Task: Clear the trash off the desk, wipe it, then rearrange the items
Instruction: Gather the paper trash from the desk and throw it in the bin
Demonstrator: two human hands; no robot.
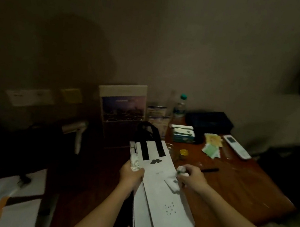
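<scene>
The white paper bag (159, 198) lies nearest you, flattened. Its folded bottom end points toward the camera and its black handles (147, 142) are at the far end. Your left hand (131, 174) grips the bag's left edge, fingers curled round it, and pinches a crumpled wad (134, 164) of white paper against the bag at the same spot. Your right hand (192, 178) is closed round a second wad (181, 171) at the bag's right edge. A white scrap (172, 184) lies on the bag's face just beside that hand (whether those fingers also hold the bag cannot be told).

The bag is held over the left edge of the brown desk (241, 185), which extends to the bag's right.

Items to the right of the bag, on the desk:
- a black pen (209, 170), just past your right hand;
- a small yellow-lidded jar (183, 153), near the handle end;
- green and yellow paper slips (210, 150), farther right;
- a white remote (236, 149), farthest right.

Items beyond the bag's handle end:
- a white-and-blue box (182, 135);
- a clear bottle (180, 106) with a green cap, upright;
- a dark box (209, 120);
- an upright printed card (122, 107), directly behind the handles.
</scene>
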